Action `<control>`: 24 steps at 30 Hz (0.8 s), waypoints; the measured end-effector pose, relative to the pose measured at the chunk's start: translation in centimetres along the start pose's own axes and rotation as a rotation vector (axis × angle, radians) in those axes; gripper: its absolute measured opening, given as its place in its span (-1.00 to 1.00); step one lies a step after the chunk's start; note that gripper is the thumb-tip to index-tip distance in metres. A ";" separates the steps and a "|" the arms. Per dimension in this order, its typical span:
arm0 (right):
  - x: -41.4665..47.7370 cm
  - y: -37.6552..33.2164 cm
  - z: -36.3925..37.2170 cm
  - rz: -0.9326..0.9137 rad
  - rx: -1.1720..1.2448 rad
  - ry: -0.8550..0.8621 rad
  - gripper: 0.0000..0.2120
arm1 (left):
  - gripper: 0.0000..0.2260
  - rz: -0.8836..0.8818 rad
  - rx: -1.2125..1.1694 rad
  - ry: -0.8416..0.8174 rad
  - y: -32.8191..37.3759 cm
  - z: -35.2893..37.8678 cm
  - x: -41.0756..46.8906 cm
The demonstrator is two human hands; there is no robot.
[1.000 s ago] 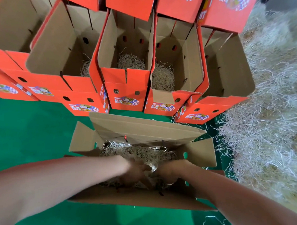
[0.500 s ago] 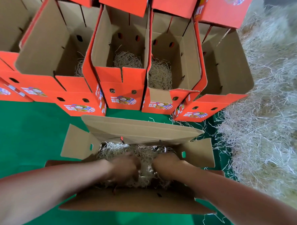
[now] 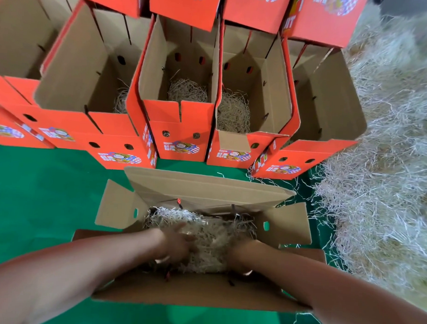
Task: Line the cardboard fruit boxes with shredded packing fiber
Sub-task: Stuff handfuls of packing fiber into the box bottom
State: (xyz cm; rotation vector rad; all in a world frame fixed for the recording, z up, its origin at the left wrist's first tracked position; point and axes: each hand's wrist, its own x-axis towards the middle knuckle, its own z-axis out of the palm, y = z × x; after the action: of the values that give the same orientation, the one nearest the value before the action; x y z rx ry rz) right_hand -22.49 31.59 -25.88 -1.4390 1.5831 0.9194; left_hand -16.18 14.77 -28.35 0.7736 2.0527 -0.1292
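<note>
Near box [image 3: 202, 292] on green mat [image 3: 47, 198], flaps open, fiber wad [image 3: 213, 235] inside. Left hand [image 3: 177, 243] presses wad, fingers spread. Right hand [image 3: 240, 255] at wad's right edge, fingers hidden, cannot tell. Loose fiber heap [image 3: 377, 193] far right.

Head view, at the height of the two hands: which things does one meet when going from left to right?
green mat → left flap of the open box → left hand → packing fiber in the box → right hand → right flap of the box → loose fiber pile

Left grip [image 3: 177, 243], right grip [image 3: 240, 255] amid fiber [image 3: 211, 237]
</note>
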 end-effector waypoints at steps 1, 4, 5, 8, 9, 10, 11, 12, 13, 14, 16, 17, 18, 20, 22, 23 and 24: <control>-0.6 0.3 -0.3 -0.004 0.071 -0.002 -0.72 | -0.65 -0.024 -0.123 0.125 0.1 -0.6 -0.4; -2.7 1.0 -1.5 0.040 0.303 0.152 -0.71 | -0.76 -0.120 -0.193 0.432 -0.3 -2.0 -1.7; -3.2 1.2 -1.9 0.063 0.336 0.237 -0.74 | -0.77 -0.175 -0.145 0.439 -0.7 -2.3 -2.4; -4.0 1.8 -2.7 0.227 0.333 0.314 -0.72 | -0.67 -0.392 -0.054 0.156 -1.9 -2.2 -3.9; -3.9 2.0 -2.7 0.253 0.293 0.248 -0.65 | -0.62 -0.420 -0.032 0.040 -2.2 -2.0 -4.4; -3.4 2.1 -2.3 0.227 0.258 0.160 -0.58 | -0.58 -0.423 -0.009 -0.053 -2.5 -1.7 -4.7; -2.9 2.1 -1.9 0.161 0.244 0.065 -0.51 | -0.55 -0.413 0.009 -0.125 -2.7 -1.4 -4.9; -2.3 2.0 -1.4 0.088 0.237 -0.041 -0.49 | -0.55 -0.398 0.032 -0.184 -2.7 -1.1 -4.9; -1.8 1.8 -1.1 0.042 0.228 -0.124 -0.49 | -0.58 -0.390 0.050 -0.219 -2.6 -0.8 -4.9; -1.3 1.7 -0.8 0.026 0.217 -0.152 -0.51 | -0.62 -0.386 0.055 -0.217 -2.4 -0.8 -4.8; -1.3 1.6 -1.0 0.069 0.195 -0.059 -0.58 | -0.70 -0.374 0.045 -0.083 -1.8 -1.4 -5.2; -1.5 1.5 -1.5 0.105 0.186 0.039 -0.63 | -0.73 -0.369 0.021 0.041 -1.6 -1.7 -5.5; -1.8 1.4 -1.9 0.146 0.179 0.141 -0.68 | -0.74 -0.375 -0.029 0.153 -1.4 -1.8 -5.8; -2.2 1.0 -2.3 0.187 0.209 0.293 -0.71 | -0.75 -0.410 -0.257 0.238 -1.1 -1.8 -5.8; -2.6 0.9 -1.9 0.131 0.264 0.247 -0.65 | -0.68 -0.452 -0.630 0.016 -0.5 -1.3 -5.8; -2.7 0.8 -1.6 0.078 0.296 0.155 -0.64 | -0.66 -0.442 -0.742 -0.123 0.2 -1.0 -5.6; -3.0 0.7 -1.2 0.042 0.325 0.065 -0.66 | -0.64 -0.422 -0.759 -0.217 0.6 -0.8 -5.5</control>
State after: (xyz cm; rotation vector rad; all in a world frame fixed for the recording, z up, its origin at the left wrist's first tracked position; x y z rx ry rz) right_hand -23.18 31.86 -22.71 -1.2206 1.7257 0.6082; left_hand -14.21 12.94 -23.41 -0.1374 1.8199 0.3065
